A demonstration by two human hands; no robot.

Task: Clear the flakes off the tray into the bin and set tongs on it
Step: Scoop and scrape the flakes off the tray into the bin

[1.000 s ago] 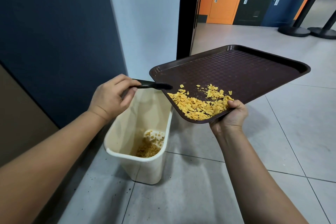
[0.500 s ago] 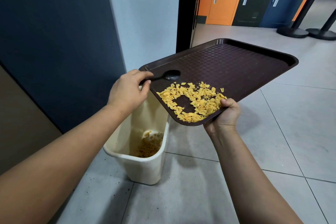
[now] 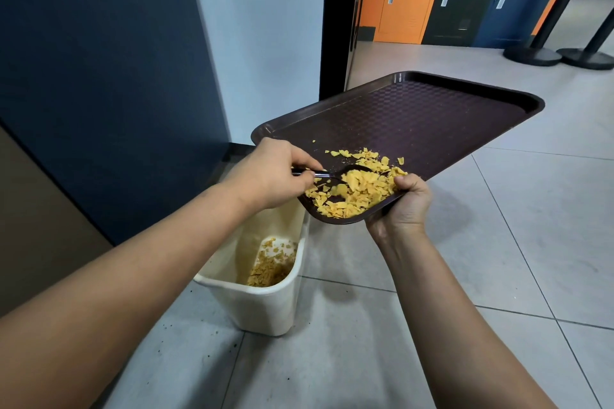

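While the left hand (image 3: 269, 176) pinches a spoon (image 3: 335, 173) in the flakes (image 3: 357, 189), the right hand (image 3: 403, 206) grips the tilted tray (image 3: 432, 119) above the bin (image 3: 262, 305). Because that corner only partly overhangs the bin, a hard sweep could scatter flakes onto the floor (image 3: 498, 242).

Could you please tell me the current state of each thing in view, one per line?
tray: tilted, held over bin
flakes: piled at tray's low corner
spoon: in the flakes
bin: upright, flakes inside
left hand: grips spoon
right hand: grips tray
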